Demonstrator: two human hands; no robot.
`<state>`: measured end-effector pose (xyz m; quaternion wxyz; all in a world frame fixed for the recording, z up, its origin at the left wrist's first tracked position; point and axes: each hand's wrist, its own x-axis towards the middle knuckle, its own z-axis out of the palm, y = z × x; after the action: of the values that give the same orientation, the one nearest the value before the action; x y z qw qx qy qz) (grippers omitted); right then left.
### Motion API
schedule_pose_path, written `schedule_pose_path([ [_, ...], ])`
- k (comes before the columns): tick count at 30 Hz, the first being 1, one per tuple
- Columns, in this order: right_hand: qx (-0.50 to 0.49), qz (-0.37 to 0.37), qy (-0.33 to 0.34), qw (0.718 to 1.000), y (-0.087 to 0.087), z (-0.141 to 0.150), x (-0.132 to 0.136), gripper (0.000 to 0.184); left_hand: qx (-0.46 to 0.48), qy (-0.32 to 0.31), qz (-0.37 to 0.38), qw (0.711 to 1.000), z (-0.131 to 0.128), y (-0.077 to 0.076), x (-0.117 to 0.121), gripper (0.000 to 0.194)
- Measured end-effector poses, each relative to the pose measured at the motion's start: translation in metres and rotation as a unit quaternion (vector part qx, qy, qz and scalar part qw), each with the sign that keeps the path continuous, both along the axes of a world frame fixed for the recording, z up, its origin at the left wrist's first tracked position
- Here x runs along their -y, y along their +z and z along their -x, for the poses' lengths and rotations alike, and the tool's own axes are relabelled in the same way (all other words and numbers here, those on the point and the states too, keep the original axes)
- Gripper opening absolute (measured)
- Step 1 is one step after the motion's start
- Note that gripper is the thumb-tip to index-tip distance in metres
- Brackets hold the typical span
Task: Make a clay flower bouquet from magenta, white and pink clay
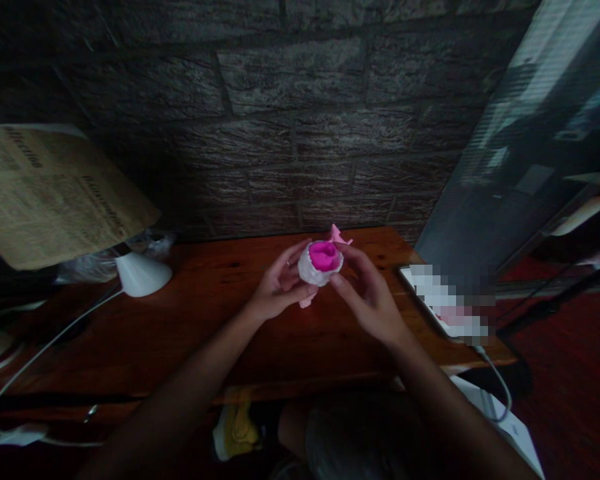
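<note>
Between my two hands, above the wooden table, is a small white cup-shaped piece (311,269) with a bumpy rim, which looks like modelling clay. Bright magenta material (324,256) fills its inside. My left hand (281,280) grips its left side, thumb in front and fingers behind. From the right, my right hand (367,293) pinches the rim with thumb and fingers. A light pink piece (337,235) sticks up behind my right fingers, and another pink bit (306,302) shows below the cup; how they join it is hidden.
The wooden table (205,340) meets a dark brick wall (290,80). At left stands a lamp with a printed shade (55,200) and white base (144,275), its cord running forward. A tablet-like device (443,300), partly blurred out, lies at the right edge with a cable (500,380).
</note>
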<state>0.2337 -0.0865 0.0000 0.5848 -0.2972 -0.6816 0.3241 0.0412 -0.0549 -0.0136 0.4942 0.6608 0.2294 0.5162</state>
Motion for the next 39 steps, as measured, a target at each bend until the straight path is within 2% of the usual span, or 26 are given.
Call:
schedule_pose_path([
  [3,0.012,-0.007,-0.029,0.999,0.01,-0.002,0.002,0.039,-0.002,-0.006,-0.011,1.0,-0.001,0.001,0.003,0.085],
  [6,0.057,-0.044,-0.05,0.996,0.022,-0.002,0.005,0.034,-0.018,-0.013,-0.022,0.999,-0.002,0.003,0.006,0.086],
  [9,0.088,-0.069,-0.029,0.993,0.03,-0.002,0.008,0.032,-0.03,-0.02,-0.05,0.998,0.0,0.004,0.007,0.084],
  [13,0.096,-0.058,-0.009,0.994,0.035,-0.006,0.009,0.038,-0.026,-0.043,-0.069,0.996,0.002,0.004,0.006,0.085],
  [19,0.141,-0.113,0.0,0.984,0.044,-0.011,0.012,0.035,-0.018,-0.04,-0.08,0.996,0.002,0.002,0.005,0.069],
  [28,0.13,-0.097,-0.02,0.987,0.047,-0.007,0.013,0.015,-0.003,-0.028,-0.065,0.998,0.0,0.005,0.006,0.061],
  [39,0.167,-0.08,-0.02,0.982,0.047,-0.013,0.014,0.027,0.011,-0.04,-0.081,0.996,0.001,0.005,0.005,0.064],
])
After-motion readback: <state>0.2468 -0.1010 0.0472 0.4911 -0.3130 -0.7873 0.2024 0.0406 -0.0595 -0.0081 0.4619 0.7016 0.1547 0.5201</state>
